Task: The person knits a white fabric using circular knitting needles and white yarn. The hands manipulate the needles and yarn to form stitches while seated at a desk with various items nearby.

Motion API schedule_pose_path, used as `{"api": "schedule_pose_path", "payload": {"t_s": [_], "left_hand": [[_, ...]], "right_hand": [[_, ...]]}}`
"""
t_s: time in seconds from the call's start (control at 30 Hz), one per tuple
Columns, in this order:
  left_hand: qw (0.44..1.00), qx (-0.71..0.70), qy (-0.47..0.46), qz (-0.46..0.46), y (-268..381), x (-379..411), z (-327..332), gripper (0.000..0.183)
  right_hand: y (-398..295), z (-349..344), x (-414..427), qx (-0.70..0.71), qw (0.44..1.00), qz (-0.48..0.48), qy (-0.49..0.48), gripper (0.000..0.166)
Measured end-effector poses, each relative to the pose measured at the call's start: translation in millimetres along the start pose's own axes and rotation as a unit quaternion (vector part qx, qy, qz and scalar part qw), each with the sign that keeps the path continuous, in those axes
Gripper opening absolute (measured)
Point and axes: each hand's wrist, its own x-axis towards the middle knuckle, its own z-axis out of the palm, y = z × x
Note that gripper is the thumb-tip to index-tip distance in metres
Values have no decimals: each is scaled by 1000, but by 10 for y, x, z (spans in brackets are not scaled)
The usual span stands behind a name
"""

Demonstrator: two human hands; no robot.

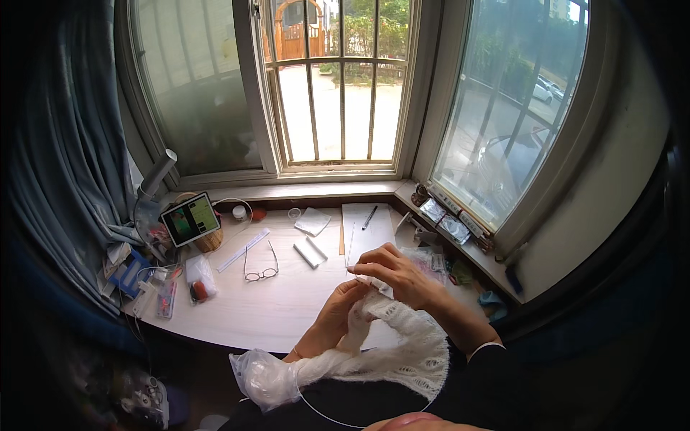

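Observation:
My left hand [339,310] grips the upper edge of a white openwork knitted piece [415,345], where a thin needle shows by the fingertips. Against the same edge, my right hand [396,272] has its fingers bent over the needle tip; part of the stitches is hidden beneath them. The knitting hangs in a loop down to my lap. A thin pale cable [329,420] curves below it, probably of a circular needle. At the lower left, a clear plastic bag [265,380] with white yarn inside lies beside the knitting.
On the desk [232,318] lie eyeglasses [261,275], a ruler [242,250], a white tray-like piece [310,252] and a pen [370,217] on paper. A tablet [190,219] leans on a wicker basket at the left. Plastic packets [428,264] lie right of my hands.

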Motion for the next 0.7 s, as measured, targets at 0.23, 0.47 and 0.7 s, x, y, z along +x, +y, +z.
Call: {"api": "schedule_pose_path", "payload": {"t_s": [0.23, 0.47, 0.7], "left_hand": [[986, 143, 36, 82, 299, -128, -357, 18], [992, 87, 26, 82, 834, -397, -571, 15], [984, 115, 44, 130, 1239, -660, -818, 8]], "right_hand": [[-58, 275, -17, -148, 971, -39, 182, 32], [-238, 515, 402, -85, 979, -27, 183, 25], [-510, 775, 858, -202, 964, -31, 168, 29]]}}
